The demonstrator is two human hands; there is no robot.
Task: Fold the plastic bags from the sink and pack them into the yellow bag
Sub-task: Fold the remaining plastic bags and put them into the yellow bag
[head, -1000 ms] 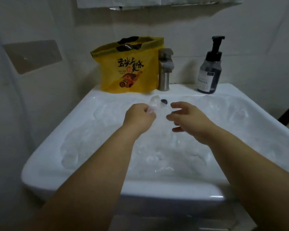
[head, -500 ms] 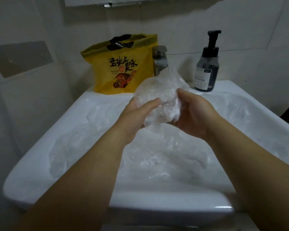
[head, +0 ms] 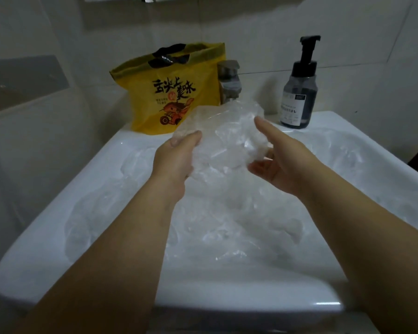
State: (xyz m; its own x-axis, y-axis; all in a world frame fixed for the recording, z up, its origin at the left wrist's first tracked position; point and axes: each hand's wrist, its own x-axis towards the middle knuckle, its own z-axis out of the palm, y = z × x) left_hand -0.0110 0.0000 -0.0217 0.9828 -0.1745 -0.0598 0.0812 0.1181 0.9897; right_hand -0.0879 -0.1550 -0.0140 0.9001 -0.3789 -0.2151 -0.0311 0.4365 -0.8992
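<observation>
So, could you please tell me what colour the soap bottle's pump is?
The pump is black; the head view shows it.

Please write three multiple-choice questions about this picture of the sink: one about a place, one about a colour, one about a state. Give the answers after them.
1. Where does the yellow bag stand?
A. inside the basin
B. on the back ledge of the sink, left of the tap
C. on the floor

2. What colour is the pump of the soap bottle?
A. white
B. red
C. black

3. How is the clear plastic bag right now?
A. folded flat
B. crumpled, held above the basin
C. tied shut

Answers: 1 B, it stands upright beside the tap. 2 C, the pump head is black. 3 B, the left hand and the right hand hold it up, wrinkled and unfolded.
</observation>
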